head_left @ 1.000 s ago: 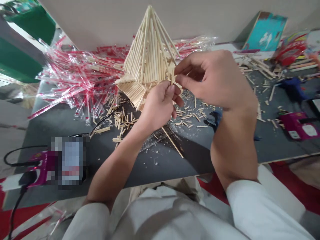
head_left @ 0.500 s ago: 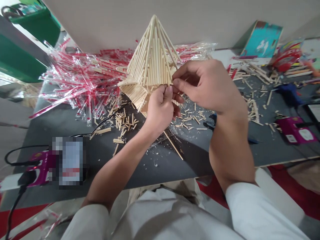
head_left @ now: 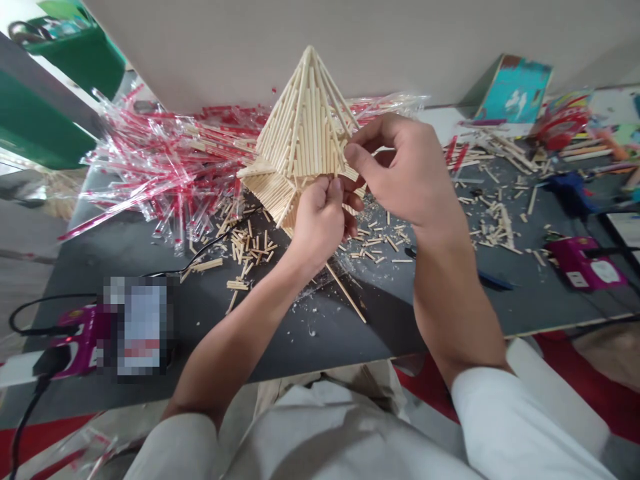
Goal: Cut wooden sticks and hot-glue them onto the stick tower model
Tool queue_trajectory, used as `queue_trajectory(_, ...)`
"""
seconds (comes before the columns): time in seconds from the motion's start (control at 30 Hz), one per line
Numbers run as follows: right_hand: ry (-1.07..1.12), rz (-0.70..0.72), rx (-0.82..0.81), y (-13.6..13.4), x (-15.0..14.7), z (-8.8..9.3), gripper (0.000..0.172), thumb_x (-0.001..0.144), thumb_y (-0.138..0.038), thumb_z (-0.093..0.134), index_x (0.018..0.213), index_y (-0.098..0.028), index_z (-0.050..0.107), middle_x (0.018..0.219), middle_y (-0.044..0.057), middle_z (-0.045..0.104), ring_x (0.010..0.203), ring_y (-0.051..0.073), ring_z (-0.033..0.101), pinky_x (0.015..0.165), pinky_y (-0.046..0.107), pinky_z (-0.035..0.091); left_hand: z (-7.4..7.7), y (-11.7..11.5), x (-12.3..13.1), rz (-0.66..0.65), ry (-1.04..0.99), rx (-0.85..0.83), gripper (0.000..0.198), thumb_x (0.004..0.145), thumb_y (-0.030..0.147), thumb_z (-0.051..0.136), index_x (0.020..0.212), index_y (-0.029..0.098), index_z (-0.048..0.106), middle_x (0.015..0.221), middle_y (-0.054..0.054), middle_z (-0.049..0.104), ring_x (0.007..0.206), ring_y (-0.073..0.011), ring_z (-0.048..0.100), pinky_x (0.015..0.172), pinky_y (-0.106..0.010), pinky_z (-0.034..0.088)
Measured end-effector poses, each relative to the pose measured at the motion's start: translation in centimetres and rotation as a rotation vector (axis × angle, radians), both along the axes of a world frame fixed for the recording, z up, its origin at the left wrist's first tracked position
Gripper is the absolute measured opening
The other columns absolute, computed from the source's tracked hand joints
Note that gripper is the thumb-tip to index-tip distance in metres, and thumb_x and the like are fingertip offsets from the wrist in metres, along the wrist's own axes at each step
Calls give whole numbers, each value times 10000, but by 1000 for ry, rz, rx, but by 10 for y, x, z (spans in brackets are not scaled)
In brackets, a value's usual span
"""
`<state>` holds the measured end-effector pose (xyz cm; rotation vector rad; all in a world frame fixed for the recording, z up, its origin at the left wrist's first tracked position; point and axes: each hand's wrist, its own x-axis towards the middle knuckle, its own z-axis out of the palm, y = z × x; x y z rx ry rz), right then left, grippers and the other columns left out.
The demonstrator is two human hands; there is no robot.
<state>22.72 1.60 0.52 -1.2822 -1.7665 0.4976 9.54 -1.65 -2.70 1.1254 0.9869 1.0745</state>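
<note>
A star-like model made of thin pale wooden sticks [head_left: 313,120] stands over the table, one tall pointed part facing up. My left hand [head_left: 320,217] is closed at the lower edge of that point, thumb and forefinger pressed together on the sticks. At the right side of the model, my right hand [head_left: 405,170] has its thumb and forefinger tips close together against the edge; whatever sits between them is too small to make out. A single loose stick [head_left: 347,293] lies on the table below my left hand. Part of the model's lower right is hidden behind my hands.
Clear-and-red plastic wrappers [head_left: 170,160] pile up at left. Cut stick pieces [head_left: 250,243] litter the dark table [head_left: 280,353]. Purple power boxes [head_left: 587,263] with cables sit at both sides, a pixelated device [head_left: 145,327] at left. A blue tool [head_left: 575,190] lies right.
My right hand's fingertips have moved a little up along the model's right edge. The left hand keeps its hold. The whole view has shifted slightly.
</note>
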Motion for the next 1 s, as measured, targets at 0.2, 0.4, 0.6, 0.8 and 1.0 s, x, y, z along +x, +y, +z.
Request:
queue_trajectory(0.2,21,12,34,3,-7,-6,117,922,-372,684,908,-258,666,921,31,748,814,186,710,682,288,548,-3,1,-1,1,-15,35,217,1058,226,321,878,203,441,778,2,596,430,-46,483,399,-211,313)
queue_trajectory(0.4,18,45,11,6,-8,-9,165,951,-419,650,908,-263,679,920,36,743,836,193,698,703,299,557,2,0,-1,14,18,-3,225,1051,204,308,860,207,426,745,16,576,422,-39,467,402,-207,327)
queue_trajectory(0.6,-13,63,-5,8,-7,-11,234,960,-489,620,904,-267,667,891,38,721,826,197,683,692,306,551,7,1,-4,-8,54,-43,216,1054,218,328,865,207,431,764,12,584,445,-39,485,412,-193,336)
queue_trajectory(0.8,-38,59,-50,9,-9,-11,286,971,-539,576,925,-266,646,901,41,714,844,195,683,674,288,550,5,4,-7,-62,6,-47,188,1034,220,338,869,208,427,759,17,580,447,-38,488,399,-184,341)
queue_trajectory(1.0,-23,74,-56,9,-10,-11,310,978,-548,559,930,-252,636,862,38,689,791,189,663,684,299,553,3,3,-6,-78,-66,-31,185,1024,269,343,858,219,410,710,39,511,439,-48,492,393,-188,338)
